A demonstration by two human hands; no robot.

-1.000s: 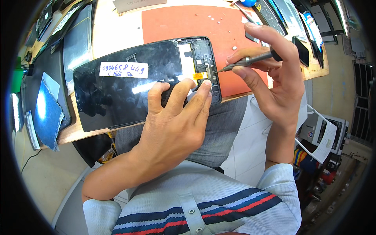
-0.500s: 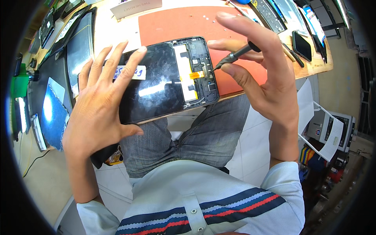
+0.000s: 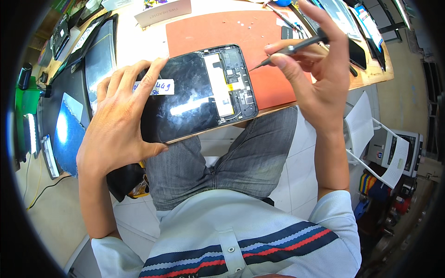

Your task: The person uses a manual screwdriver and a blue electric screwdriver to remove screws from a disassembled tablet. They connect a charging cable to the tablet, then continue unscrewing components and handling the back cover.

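A tablet [image 3: 185, 78] with a glossy, smudged black screen lies at the table's front edge. Its right end is uncovered, showing a pale strip, dark inner parts [image 3: 237, 69] and a bit of yellow-orange tape [image 3: 230, 87]. A white handwritten label [image 3: 163, 86] sits on the screen. My left hand [image 3: 116, 118] grips the tablet's left end, its thumb at the near edge and its fingers over the top. Between the fingers of my right hand [image 3: 320, 88] is a thin dark screwdriver [image 3: 302, 45]. Its tip points left, just off the tablet's right edge.
An orange-red mat [image 3: 204, 30] lies under and behind the tablet, with tiny loose parts on it. A white box [image 3: 163, 13] stands at the back. Dark panels [image 3: 99, 55] lie at left; a black phone [image 3: 356, 54] and tools are at right.
My right hand has drawn the screwdriver up and right, away from the tablet's uncovered end. Less orange shows there now. My left fingers have drawn in closer on the tablet.
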